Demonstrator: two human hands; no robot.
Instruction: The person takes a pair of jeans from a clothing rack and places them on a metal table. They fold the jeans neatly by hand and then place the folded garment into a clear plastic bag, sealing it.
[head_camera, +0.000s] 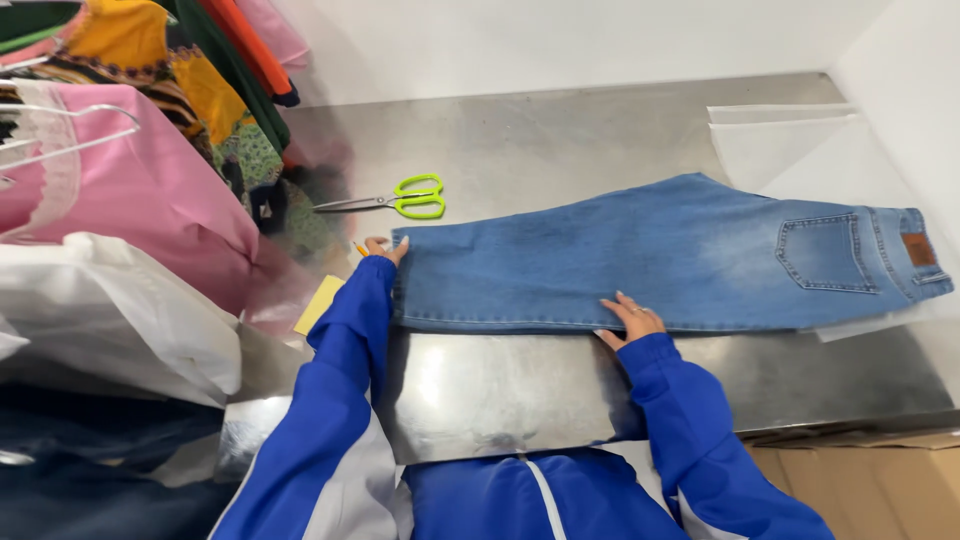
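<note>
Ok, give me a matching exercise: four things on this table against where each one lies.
Things:
1. scissors
2. jeans
3. left hand
4. right hand

Places:
A. on the near edge of the jeans, mid-length
B. at the hem end of the jeans
C. flat across the metal table
D. behind the jeans, toward the wall

Pairs: 1-D, 2-C, 3-B, 4-A

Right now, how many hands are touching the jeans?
2. The left hand rests at the hem end of the jeans, near the scissors. The right hand presses the near edge, mid-leg.
</note>
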